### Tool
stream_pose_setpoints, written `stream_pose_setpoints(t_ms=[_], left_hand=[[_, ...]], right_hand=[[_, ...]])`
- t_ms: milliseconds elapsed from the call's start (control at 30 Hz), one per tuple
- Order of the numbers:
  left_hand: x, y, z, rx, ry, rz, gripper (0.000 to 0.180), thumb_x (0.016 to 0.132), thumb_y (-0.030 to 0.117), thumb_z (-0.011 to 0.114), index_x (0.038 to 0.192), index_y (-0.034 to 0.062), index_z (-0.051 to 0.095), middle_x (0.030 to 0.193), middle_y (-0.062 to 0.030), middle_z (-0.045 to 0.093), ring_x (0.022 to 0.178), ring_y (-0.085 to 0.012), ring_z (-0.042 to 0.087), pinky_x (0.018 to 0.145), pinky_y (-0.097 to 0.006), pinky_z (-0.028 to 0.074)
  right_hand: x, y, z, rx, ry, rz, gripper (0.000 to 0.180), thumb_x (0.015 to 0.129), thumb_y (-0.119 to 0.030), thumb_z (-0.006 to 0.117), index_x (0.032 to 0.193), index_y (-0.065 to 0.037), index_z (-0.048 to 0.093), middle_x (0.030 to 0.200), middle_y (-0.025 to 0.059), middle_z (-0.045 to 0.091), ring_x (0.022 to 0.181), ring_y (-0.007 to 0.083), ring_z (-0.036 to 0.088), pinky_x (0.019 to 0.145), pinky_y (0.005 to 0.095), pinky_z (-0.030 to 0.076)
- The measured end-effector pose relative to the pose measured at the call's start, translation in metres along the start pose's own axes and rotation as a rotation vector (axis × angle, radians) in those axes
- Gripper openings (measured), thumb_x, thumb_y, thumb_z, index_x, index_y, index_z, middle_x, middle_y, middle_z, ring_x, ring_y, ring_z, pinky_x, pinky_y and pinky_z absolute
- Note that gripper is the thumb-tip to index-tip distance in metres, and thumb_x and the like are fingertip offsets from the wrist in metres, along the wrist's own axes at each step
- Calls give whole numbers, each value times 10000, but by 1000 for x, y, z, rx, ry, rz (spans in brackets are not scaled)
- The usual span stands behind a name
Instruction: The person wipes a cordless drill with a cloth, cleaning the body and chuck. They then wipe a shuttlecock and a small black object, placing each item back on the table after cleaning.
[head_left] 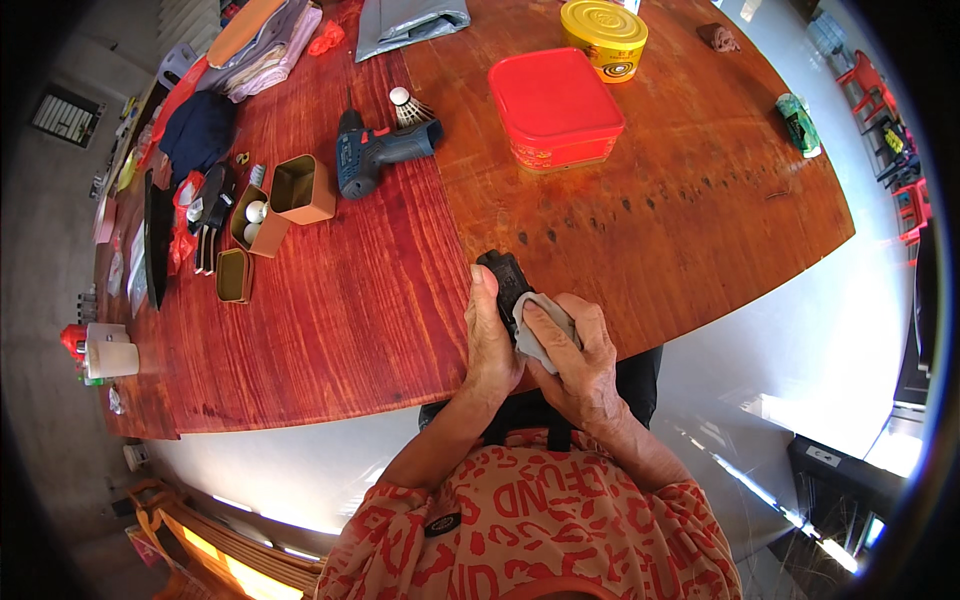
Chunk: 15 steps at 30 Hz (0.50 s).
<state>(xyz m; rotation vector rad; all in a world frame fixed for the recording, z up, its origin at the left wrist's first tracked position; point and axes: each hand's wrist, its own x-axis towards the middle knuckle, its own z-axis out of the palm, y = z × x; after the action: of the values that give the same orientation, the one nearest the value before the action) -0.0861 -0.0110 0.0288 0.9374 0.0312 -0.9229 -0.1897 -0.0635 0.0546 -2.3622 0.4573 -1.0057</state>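
Note:
Close to the table's near edge, my left hand (490,340) is wrapped round a black, blocky object (506,276), its thumb along one side. What kind of object it is does not show clearly. A light grey cloth (533,350) is bunched in my right hand (583,365), whose fingers press it against the black object's side. Both hands meet over the edge of the brown wooden table (680,260). The cloth and fingers hide the lower end of the black object. Farther off lies a blue and black cordless drill (362,160) on its side.
Beyond the drill lies a shuttlecock (408,106). A red lidded tub (556,100) and a yellow round tub (604,38) stand ahead. To the left are open boxes (308,200), white balls (256,212) and folded cloth (285,60). A green crumpled packet (798,124) lies right.

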Motion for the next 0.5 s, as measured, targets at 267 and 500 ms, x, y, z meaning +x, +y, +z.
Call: stream_pose_setpoints(t_ms=[267, 500], left_hand=[[-3, -1, 0, -46, -81, 74, 336, 952, 465, 461, 975, 130, 488, 842, 32, 515, 738, -79, 534, 652, -252, 486], [-4, 9, 1, 131, -83, 155, 395, 948, 526, 407, 939, 150, 528, 827, 43, 554, 765, -74, 563, 660, -273, 507]], right_hand=[[12, 15, -6, 409, 6, 297, 313, 720, -12, 635, 1032, -38, 639, 972, 139, 558, 847, 285, 585, 671, 361, 511], [6, -2, -4, 68, 8, -26, 413, 632, -20, 731, 1028, -91, 642, 1000, 134, 528, 858, 280, 574, 689, 350, 520]])
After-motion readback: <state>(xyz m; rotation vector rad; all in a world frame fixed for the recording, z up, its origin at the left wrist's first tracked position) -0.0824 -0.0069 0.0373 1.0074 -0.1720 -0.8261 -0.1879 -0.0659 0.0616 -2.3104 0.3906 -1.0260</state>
